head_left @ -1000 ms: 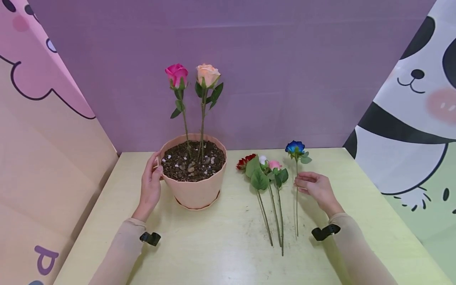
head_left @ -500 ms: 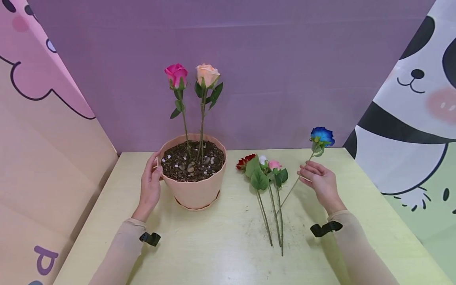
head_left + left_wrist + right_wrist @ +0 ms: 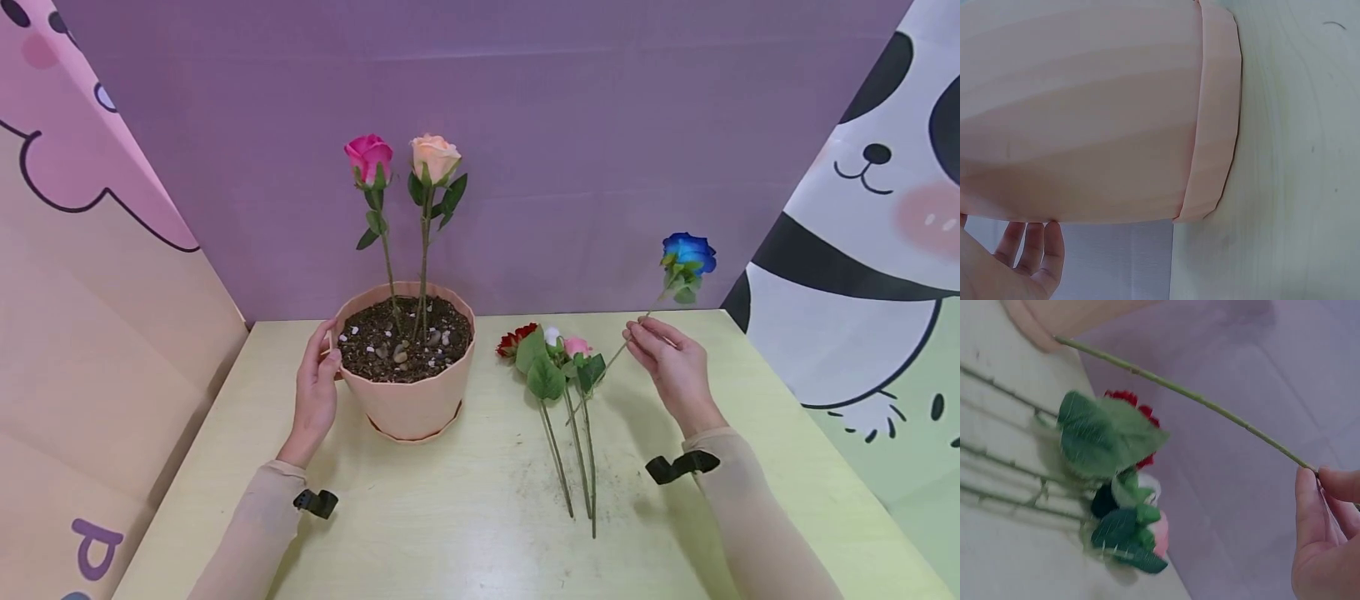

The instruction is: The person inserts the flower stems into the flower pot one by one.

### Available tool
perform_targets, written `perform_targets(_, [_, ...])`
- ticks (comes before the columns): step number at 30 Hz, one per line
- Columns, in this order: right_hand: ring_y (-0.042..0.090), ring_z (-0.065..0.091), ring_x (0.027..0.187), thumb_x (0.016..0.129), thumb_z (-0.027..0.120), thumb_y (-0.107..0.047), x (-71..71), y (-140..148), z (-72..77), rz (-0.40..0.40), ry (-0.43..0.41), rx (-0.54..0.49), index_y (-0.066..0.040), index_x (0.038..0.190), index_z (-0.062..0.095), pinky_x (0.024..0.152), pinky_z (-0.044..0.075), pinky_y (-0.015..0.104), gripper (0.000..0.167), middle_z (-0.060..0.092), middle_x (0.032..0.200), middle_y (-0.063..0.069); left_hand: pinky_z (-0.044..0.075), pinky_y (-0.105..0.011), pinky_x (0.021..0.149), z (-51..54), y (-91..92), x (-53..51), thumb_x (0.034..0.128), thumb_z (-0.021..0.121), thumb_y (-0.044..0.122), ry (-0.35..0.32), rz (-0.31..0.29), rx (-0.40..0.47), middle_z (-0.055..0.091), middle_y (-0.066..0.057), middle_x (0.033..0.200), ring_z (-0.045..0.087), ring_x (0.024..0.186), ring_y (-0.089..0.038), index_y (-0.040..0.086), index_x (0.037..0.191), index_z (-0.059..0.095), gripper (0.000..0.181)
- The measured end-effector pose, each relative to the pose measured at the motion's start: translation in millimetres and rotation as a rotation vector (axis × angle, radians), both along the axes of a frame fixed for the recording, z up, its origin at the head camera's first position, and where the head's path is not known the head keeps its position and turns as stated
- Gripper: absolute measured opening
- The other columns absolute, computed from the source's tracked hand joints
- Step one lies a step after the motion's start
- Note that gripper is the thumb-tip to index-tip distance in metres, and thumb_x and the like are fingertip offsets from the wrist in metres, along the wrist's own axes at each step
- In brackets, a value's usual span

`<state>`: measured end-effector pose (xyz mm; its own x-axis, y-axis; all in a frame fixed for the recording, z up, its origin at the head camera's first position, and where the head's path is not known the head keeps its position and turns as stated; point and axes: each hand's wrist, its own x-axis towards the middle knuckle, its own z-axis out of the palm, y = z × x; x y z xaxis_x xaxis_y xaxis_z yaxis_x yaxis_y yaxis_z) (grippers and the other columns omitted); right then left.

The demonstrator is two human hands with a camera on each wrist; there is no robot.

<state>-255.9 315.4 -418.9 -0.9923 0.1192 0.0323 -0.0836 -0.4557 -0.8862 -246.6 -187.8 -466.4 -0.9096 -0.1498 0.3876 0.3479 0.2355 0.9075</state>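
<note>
In the head view my left hand [image 3: 317, 400] rests against the left side of a pink flowerpot [image 3: 412, 408]. Its fingertips touch the outer wall, also in the left wrist view. The pot holds dark soil [image 3: 375, 354] with pebbles; a magenta rose [image 3: 369, 158] and a peach rose [image 3: 435, 158] stand in it. My right hand [image 3: 675, 371] pinches the stem of a blue rose [image 3: 688, 254] below its leaves. The rose is tilted, bloom up to the right. In the right wrist view its bare stem [image 3: 1210, 406] slants above the lying flowers.
Between pot and right hand lie a red flower [image 3: 513, 342], a white flower [image 3: 552, 335] and a pink flower [image 3: 577, 346], stems towards me. Soil crumbs dot the pale table [image 3: 480, 517]. A purple backdrop [image 3: 555, 183] stands behind, printed panels at both sides.
My right hand has lifted the blue rose off the table; its bloom rose and moved right, while the stem's lower end swung left over the lying flowers. My left hand stayed at the pot.
</note>
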Motion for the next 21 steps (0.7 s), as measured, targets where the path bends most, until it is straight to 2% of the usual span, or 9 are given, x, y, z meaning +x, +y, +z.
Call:
perform_targets(3, [0.012, 0.080, 0.097, 0.099, 0.067, 0.005, 0.1, -6.4, 6.7, 0.035, 0.016, -0.028, -0.008, 0.112, 0.073, 0.089, 0.060, 0.023, 0.019, 0.082, 0.105, 0.004, 0.047, -0.017, 0.087, 0.7, 0.1, 0.5, 0.1118, 0.036, 0.018, -0.006, -0.002, -0.001, 0.054, -0.023, 0.142, 0.053, 0.112, -0.004, 0.018, 0.165, 0.040, 0.053])
perform_targets(8, [0.012, 0.080, 0.098, 0.100, 0.069, -0.001, -0.6, -16.8, 16.0, 0.068, 0.023, -0.004, -0.009, 0.119, 0.067, 0.088, 0.061, 0.025, 0.020, 0.082, 0.106, 0.002, 0.047, -0.018, 0.089, 1.8, 0.3, 1.6, 0.1118, 0.036, 0.018, -0.023, -0.006, -0.001, 0.053, -0.023, 0.144, 0.053, 0.114, -0.005, 0.019, 0.165, 0.039, 0.054])
perform_targets(15, [0.011, 0.079, 0.102, 0.102, 0.070, -0.009, -4.4, -31.6, 29.3, 0.067, 0.049, 0.056, -0.006, 0.134, 0.055, 0.090, 0.061, 0.024, 0.036, 0.080, 0.108, -0.001, 0.047, -0.018, 0.091, 4.3, 0.4, 3.2, 0.1127, 0.035, 0.020, -0.043, -0.012, -0.011, 0.051, -0.021, 0.150, 0.054, 0.118, -0.013, 0.020, 0.167, 0.037, 0.054])
perform_targets(18, [0.010, 0.079, 0.102, 0.102, 0.070, -0.010, -6.6, -38.9, 37.5, 0.065, 0.069, 0.065, -0.005, 0.135, 0.054, 0.091, 0.061, 0.025, 0.037, 0.079, 0.109, -0.001, 0.047, -0.018, 0.091, 4.2, 0.1, 2.5, 0.1125, 0.035, 0.021, -0.047, -0.010, -0.011, 0.051, -0.021, 0.151, 0.055, 0.119, -0.017, 0.020, 0.167, 0.036, 0.054])
perform_targets(21, [0.011, 0.079, 0.100, 0.102, 0.070, -0.009, -8.7, -46.4, 44.5, 0.065, 0.088, 0.059, -0.005, 0.131, 0.056, 0.089, 0.062, 0.025, 0.033, 0.080, 0.107, 0.000, 0.047, -0.018, 0.090, 3.8, 0.1, 2.2, 0.1121, 0.035, 0.021, -0.040, -0.006, -0.009, 0.052, -0.022, 0.150, 0.055, 0.118, -0.014, 0.019, 0.166, 0.037, 0.054])
